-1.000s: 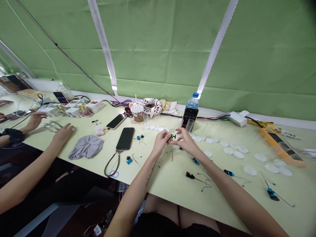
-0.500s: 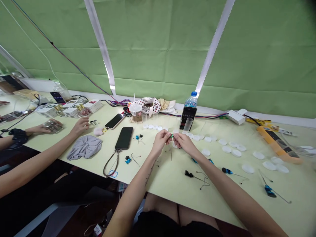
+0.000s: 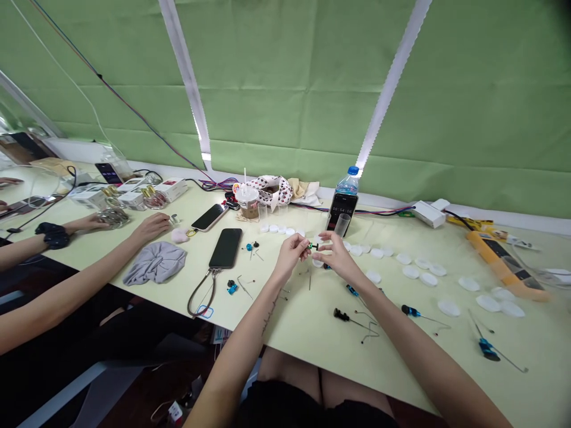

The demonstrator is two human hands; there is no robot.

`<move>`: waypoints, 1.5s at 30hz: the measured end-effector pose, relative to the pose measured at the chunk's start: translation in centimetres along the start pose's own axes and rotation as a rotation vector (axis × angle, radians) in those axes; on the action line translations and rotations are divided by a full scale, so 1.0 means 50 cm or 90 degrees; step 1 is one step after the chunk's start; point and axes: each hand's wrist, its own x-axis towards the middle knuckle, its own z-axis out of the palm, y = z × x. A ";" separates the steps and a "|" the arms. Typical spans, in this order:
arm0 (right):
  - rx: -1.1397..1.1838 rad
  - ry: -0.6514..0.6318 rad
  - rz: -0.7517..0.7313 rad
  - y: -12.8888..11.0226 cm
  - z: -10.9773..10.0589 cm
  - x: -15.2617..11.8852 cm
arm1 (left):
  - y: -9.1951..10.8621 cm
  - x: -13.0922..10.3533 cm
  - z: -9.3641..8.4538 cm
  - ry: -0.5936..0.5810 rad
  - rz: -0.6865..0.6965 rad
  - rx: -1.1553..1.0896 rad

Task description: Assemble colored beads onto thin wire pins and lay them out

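Observation:
My left hand [image 3: 293,254] pinches a small green part with a black T-shaped end [image 3: 313,246] above the table. Just right of it, my right hand [image 3: 335,254] has its thumb and fingers apart, around the black end without visibly gripping it. Thin bent metal rods [image 3: 309,278] lie on the table below the hands. Nearer my right forearm is a black knob with metal rods [image 3: 342,315]. To the right lie a blue-and-black piece with a rod [image 3: 411,310] and another such piece [image 3: 488,349].
White round discs [image 3: 410,271] spread along the table's right half. A phone showing a timer [image 3: 342,211] leans against a water bottle [image 3: 352,178]. Left are a black phone [image 3: 225,248], an iced drink cup [image 3: 247,202], a grey cloth [image 3: 155,263] and a co-worker's hands [image 3: 154,227].
My right hand has opened its fingers and drawn slightly away, exposing the black end of the green part. A co-worker's hands have shifted at the left.

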 end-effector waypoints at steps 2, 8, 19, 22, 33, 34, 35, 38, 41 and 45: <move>0.013 -0.052 0.073 0.003 0.002 0.002 | -0.003 0.001 0.000 -0.006 0.000 0.001; -0.032 -0.047 -0.018 -0.019 0.002 -0.015 | -0.002 -0.001 0.003 -0.011 -0.011 0.010; 0.018 -0.092 0.038 -0.003 -0.002 -0.031 | 0.007 -0.006 0.012 -0.019 -0.023 0.013; 0.046 -0.033 -0.002 -0.011 -0.002 -0.028 | 0.007 -0.003 0.006 -0.004 -0.020 0.009; 0.054 -0.063 0.015 -0.010 -0.004 -0.006 | 0.005 0.000 0.000 0.005 -0.037 -0.009; 0.058 -0.051 0.029 -0.009 -0.004 -0.005 | 0.005 0.001 0.000 0.004 -0.039 -0.010; 0.066 -0.052 0.060 -0.007 -0.003 -0.003 | 0.004 0.001 0.000 0.002 -0.039 -0.010; 0.077 -0.097 0.151 -0.003 0.002 0.001 | 0.004 0.000 0.001 -0.006 -0.035 -0.006; 0.043 -0.105 0.076 -0.006 0.006 -0.005 | 0.005 -0.002 0.000 -0.007 -0.035 -0.013; 0.027 -0.038 -0.045 -0.007 0.003 -0.009 | 0.008 -0.003 0.000 0.001 -0.038 -0.025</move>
